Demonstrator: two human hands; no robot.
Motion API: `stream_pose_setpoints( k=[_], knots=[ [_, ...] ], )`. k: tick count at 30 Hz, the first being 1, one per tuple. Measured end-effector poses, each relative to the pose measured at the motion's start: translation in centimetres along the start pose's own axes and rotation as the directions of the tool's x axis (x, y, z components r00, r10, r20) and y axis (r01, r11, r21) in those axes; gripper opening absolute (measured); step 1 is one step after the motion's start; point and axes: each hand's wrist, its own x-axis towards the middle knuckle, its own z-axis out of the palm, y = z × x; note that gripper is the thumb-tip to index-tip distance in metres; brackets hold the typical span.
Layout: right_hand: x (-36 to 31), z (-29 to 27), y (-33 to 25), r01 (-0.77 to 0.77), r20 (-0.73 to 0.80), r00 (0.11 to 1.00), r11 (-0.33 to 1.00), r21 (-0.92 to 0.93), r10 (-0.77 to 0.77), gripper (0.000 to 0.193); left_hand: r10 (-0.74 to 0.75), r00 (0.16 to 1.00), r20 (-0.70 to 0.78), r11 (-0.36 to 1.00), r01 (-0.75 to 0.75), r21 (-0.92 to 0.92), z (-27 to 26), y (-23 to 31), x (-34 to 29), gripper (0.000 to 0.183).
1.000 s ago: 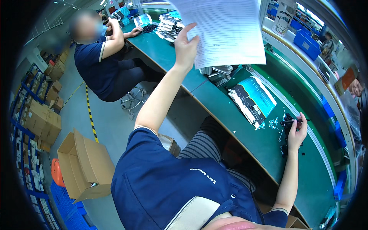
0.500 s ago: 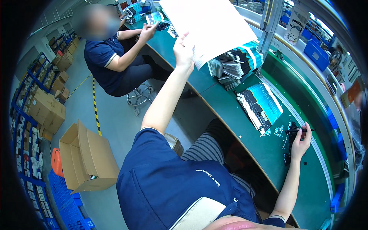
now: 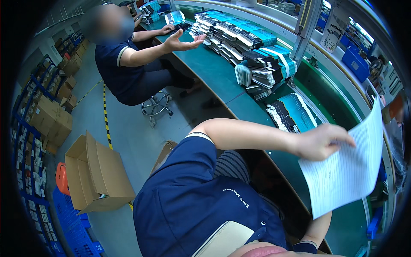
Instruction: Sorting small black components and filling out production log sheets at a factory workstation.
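My left hand (image 3: 321, 143) reaches across to the right over the workbench (image 3: 284, 165), its fingers closed on the upper left edge of a white ruled paper sheet (image 3: 344, 177). The sheet hangs tilted and slightly curved over the right part of the bench. Behind it my right hand is hidden; just the right forearm (image 3: 319, 227) shows below the paper's lower edge. A small stack of teal, black and white printed cards (image 3: 299, 112) lies just beyond my left wrist, partly covered by it.
Farther along the bench stand piled bundles of similar cards (image 3: 239, 32), the nearest bundle (image 3: 276, 62) wrapped with a pale band. A co-worker (image 3: 113, 70) sits at the far left, one hand held out. An open cardboard box (image 3: 102, 180) and blue plastic pallet (image 3: 70, 222) are on the floor.
My left hand has swung from the far side toward the right, bringing the paper with it. The right hand, which held a black pen, is now covered. The co-worker has extended one hand.
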Motion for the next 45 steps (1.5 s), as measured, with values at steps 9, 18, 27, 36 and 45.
stream_pose_setpoints(
  k=[9, 18, 27, 36, 45],
  knots=[
    [0.1, 0.4, -0.3, 0.012, -0.004, 1.0, 0.999, 0.041, -0.012, 0.038, -0.253, 0.955, -0.157, 0.955, 0.22, -0.2, -4.4, -1.6, -1.3, 0.04],
    [0.8, -0.8, -3.5, 0.036, 0.015, 0.999, 0.999, 0.028, -0.037, 0.034, -0.104, 0.745, -0.659, 0.989, 0.145, 0.007, -15.4, 0.3, -6.5, 0.041],
    [0.8, -0.8, -3.9, 0.0, 0.035, 0.999, 0.998, 0.061, -0.002, 0.034, 0.001, 0.491, -0.871, 0.992, 0.109, 0.063, -23.2, 2.3, -13.4, 0.043],
    [0.9, -0.7, -3.9, -0.001, 0.026, 1.0, 0.999, 0.04, 0.0, 0.035, -0.007, 0.394, -0.919, 0.995, 0.095, 0.034, -25.7, 2.9, -16.6, 0.039],
    [0.9, -0.8, -3.8, 0.023, 0.02, 1.0, 0.999, 0.035, -0.024, 0.035, -0.031, 0.33, -0.944, 0.998, -0.034, -0.044, -26.6, 3.2, -16.8, 0.04]
  ],
)
